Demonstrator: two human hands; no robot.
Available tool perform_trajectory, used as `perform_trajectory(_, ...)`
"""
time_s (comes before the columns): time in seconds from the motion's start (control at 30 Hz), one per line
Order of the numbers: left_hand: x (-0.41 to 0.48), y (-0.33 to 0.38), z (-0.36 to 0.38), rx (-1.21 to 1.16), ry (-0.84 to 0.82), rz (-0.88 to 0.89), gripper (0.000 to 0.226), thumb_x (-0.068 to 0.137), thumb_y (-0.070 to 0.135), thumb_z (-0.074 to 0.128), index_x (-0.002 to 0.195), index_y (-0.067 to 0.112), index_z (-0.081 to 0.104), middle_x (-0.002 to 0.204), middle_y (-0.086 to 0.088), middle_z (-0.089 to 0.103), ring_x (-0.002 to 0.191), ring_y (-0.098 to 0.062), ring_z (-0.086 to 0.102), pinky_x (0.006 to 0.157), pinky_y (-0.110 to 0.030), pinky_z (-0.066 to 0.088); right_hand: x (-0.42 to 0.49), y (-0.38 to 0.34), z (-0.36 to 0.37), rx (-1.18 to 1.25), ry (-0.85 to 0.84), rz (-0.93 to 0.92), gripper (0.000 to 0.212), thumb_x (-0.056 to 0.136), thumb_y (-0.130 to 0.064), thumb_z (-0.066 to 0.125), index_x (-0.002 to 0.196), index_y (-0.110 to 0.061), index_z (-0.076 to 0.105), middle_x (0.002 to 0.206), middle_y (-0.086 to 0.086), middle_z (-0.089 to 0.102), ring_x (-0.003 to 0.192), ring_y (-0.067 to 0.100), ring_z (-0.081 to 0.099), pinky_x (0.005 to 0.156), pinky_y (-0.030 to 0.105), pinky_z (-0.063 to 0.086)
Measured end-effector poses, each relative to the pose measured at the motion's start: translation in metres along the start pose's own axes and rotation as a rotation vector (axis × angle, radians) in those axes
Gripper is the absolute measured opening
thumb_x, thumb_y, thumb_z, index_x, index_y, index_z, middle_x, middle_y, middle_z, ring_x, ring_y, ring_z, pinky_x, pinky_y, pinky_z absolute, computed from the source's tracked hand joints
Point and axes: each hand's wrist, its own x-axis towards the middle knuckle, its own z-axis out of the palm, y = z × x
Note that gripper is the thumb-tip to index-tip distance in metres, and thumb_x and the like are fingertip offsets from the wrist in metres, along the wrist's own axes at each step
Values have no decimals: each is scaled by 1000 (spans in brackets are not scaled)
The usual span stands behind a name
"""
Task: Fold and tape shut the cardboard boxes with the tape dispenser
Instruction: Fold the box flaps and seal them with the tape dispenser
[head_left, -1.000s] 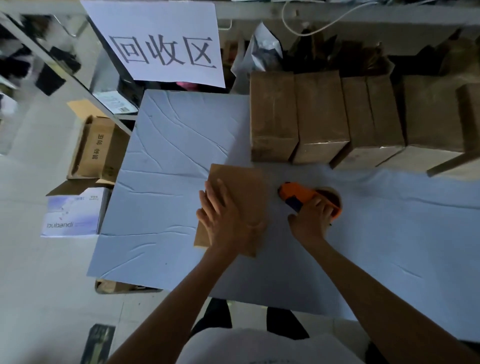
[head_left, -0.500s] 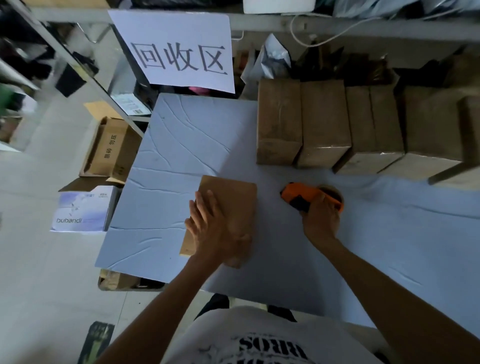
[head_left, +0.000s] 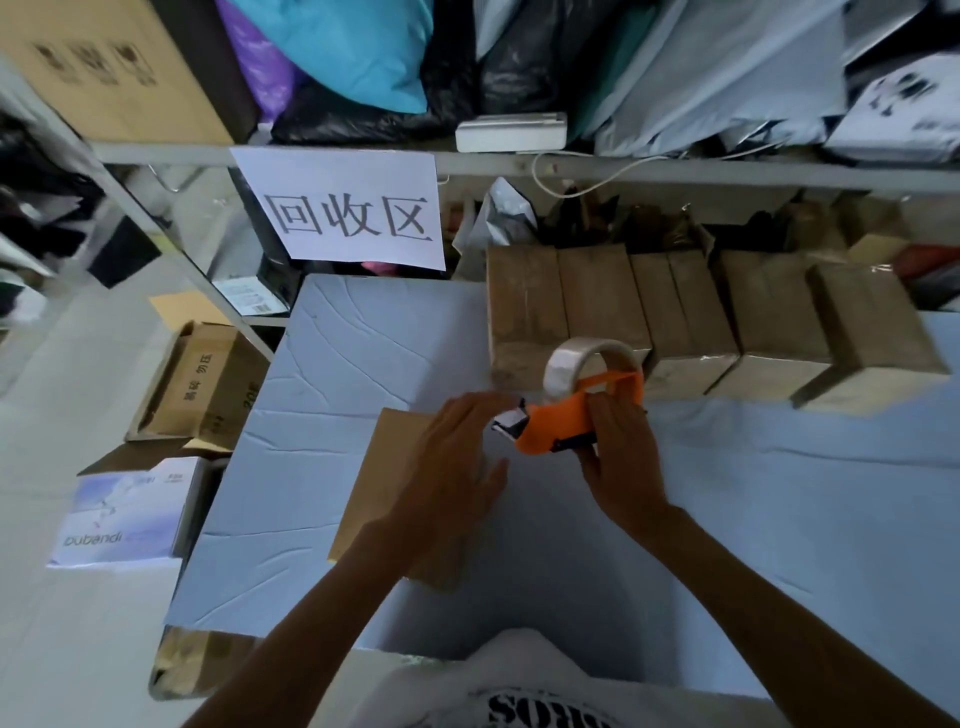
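tape dispenser (head_left: 563, 415) orange | cardboard box (head_left: 387, 470) brown | table cover (head_left: 779, 519) pale blue

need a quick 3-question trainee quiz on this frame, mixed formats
1. True or false: the tape dispenser rests on the table.
2. The right hand grips: A) the flat cardboard box B) the tape dispenser C) nothing.
3. Fill in: the fingertips of the ____ hand are at the dispenser's tape end.

Key: 1 false, it is held above the table. 2 B. 3 left; the left hand is over the flat cardboard box.
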Motion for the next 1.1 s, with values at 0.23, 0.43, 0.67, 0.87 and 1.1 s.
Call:
perform_trajectory(0.23,-9,0,-1,157,-2,116,36,59,23,70,92,16,61,72,-3,71,57,-14,68,70,-2,40,-12,-1,-3,-17,-69,32,40,69,0,80,104,1,60,101,16,64,88,32,65,75,34,51)
perform_trajectory(0.43,-5,2,-2,68,-242,-148,33,88,9,64,119,-2,61,121,-21,61,108,-34,60,90,-20,40,-14,-2,0,32,-110,35,44,69,-10,82,105,-2,58,96,13,63,84,29,64,71,35,54)
perform_trajectory(0.67,19,-20,-22,-316,-315,-233,20,87,10,65,86,29,67,81,14,69,77,-2,67,69,-13,52,-4,-1,-7,244,-331,171,68,69,-20,83,127,-16,48,117,1,62,100,16,60,84,20,43)
perform_trajectory(0.87,33,-32,-16,-430,-367,-356,14,87,-7,58,97,-3,68,89,-16,67,77,-14,64,74,-20,53,5,-3,-17,491,-525,249,60,79,-13,74,131,-17,45,106,-2,59,91,8,60,79,27,53)
perform_trajectory(1.1,33,-31,-15,-574,-512,-783,11,93,11,58,87,11,68,80,-7,68,71,-13,67,67,-22,55,1,-9,-6,321,-513,179,56,71,-40,81,110,-23,45,87,-14,56,73,1,59,67,17,51)
